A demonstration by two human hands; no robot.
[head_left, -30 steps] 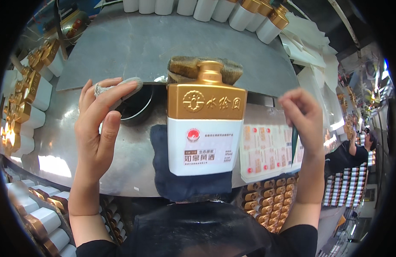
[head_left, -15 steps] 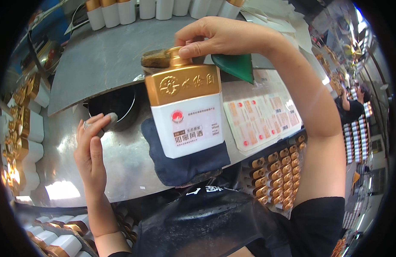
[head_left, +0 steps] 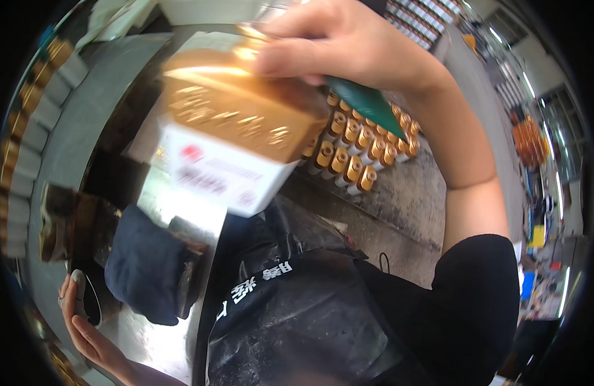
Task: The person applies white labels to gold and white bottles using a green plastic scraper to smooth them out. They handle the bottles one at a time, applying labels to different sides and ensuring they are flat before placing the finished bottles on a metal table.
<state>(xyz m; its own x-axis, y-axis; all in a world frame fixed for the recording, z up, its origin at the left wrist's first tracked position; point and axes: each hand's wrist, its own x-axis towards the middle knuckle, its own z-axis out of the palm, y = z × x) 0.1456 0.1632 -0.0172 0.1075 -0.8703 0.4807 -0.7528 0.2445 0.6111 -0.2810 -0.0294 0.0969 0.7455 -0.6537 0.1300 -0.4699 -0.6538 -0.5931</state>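
Observation:
My right hand grips the neck of a flat bottle with a gold shoulder and a white body bearing a printed label; motion blurs it. It hangs upright, slightly tilted, in front of my apron. A green triangular flat piece sticks out under the same hand; its hold is hidden. At lower left, my left hand has its fingers stretched and thumb apart, with nothing visible in it. A whitish cover wraps one fingertip, and a ring shows. That hand is beside a dark round container. A folded dark blue cloth lies nearby.
Several gold-and-white bottles stand in rows beyond the held bottle. More bottles line the far left edge. A worn wooden block sits by the grey board. The metal table reaches my apron.
The view has turned to the right, so the table now lies at left and the standing bottles show beyond the hand. My right hand still carries the bottle and green piece along.

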